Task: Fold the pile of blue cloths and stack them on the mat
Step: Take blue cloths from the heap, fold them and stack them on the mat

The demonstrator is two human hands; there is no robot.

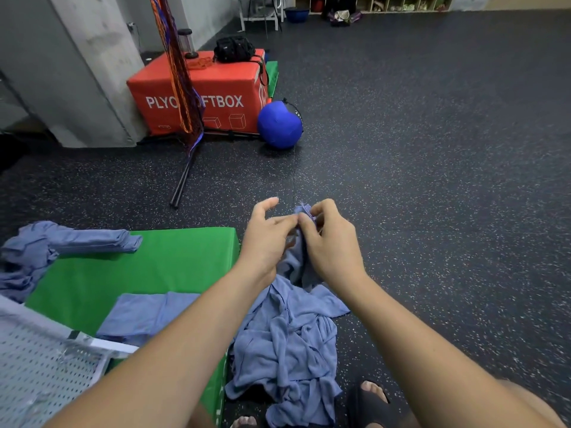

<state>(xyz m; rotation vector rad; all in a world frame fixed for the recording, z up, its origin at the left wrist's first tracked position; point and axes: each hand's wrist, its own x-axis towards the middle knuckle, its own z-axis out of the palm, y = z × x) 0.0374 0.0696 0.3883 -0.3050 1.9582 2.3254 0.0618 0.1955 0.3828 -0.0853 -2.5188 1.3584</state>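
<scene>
Both my hands hold one blue cloth (296, 264) up above the floor. My right hand (332, 242) pinches its top edge, and my left hand (267, 239) pinches it just beside, with the index finger raised. The cloth hangs down into a crumpled pile of blue cloths (287, 350) on the floor by the green mat (92, 279). On the mat lie a folded blue cloth (148, 313) near me, a stack of folded cloths (102, 240) at the far edge, and rumpled cloths (21, 267) at the left.
A white perforated basket (46, 366) sits at the lower left on the mat. My feet in black sandals (370, 400) are beside the pile. Farther off stand a red plyo box (200, 94), a blue ball (279, 125) and a concrete pillar (92, 72).
</scene>
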